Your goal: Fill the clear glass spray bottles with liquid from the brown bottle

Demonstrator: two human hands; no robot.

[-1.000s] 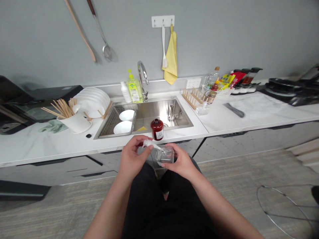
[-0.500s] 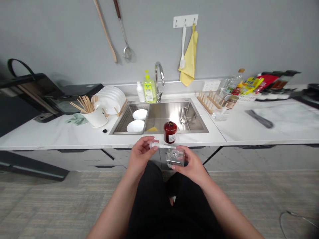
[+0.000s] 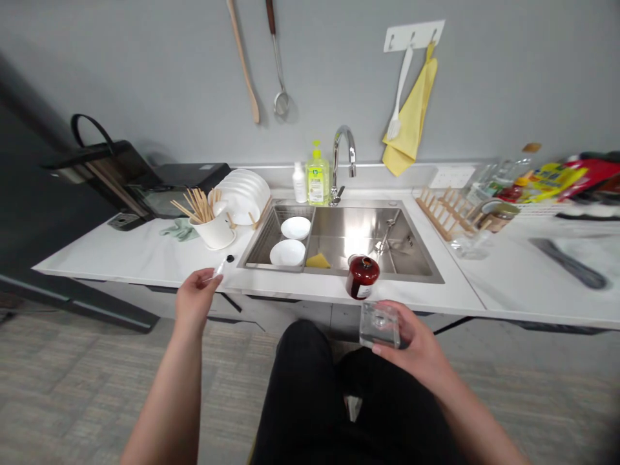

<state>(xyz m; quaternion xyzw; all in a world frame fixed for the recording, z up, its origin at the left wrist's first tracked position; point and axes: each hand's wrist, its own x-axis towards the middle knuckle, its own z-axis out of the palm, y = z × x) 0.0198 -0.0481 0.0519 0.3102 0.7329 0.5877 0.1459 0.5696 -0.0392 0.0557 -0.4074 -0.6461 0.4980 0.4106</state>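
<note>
My left hand (image 3: 196,294) is closed on a slim white pump head with a thin stem (image 3: 220,267), held over the front edge of the counter at the left. A small round black cap (image 3: 230,258) lies on the counter right by the stem's tip. In my right hand (image 3: 409,339) is a clear square bottle (image 3: 379,325), gripped from its right side in front of the counter. Just behind that bottle, a dark red round bottle (image 3: 362,278) with a pale label stands at the sink's front rim, its mouth uncovered.
Behind is a steel sink (image 3: 339,232) with white bowls (image 3: 287,252) in its left side and a tap (image 3: 343,161). A chopstick holder (image 3: 213,232) and plates (image 3: 242,197) stand left. On the right are a wooden rack (image 3: 445,213) and a dark grey utensil (image 3: 569,263).
My left hand has carried the white pump head away from the clear bottle, leftward to the black cap. My right hand keeps the bottle. The view has shifted left.
</note>
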